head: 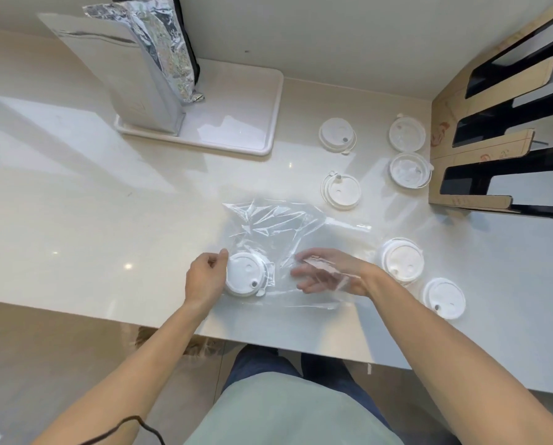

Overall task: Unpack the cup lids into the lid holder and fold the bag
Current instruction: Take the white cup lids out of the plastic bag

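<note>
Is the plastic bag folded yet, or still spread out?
Spread out, unfolded: the clear plastic bag lies flat and crinkled on the counter, with the right hand inside it and one cup lid at its mouth.

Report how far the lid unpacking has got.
Done: six lids lie loose on the counter, e.g.. In hand: left hand pinches the bag beside the last lid; right hand is inside it. Left: lid holder shows no lids; bag unfolded.

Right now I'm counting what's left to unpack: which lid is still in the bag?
The lid beside the left hand, lying inside the clear plastic bag; the other six lie bare on the counter.
</note>
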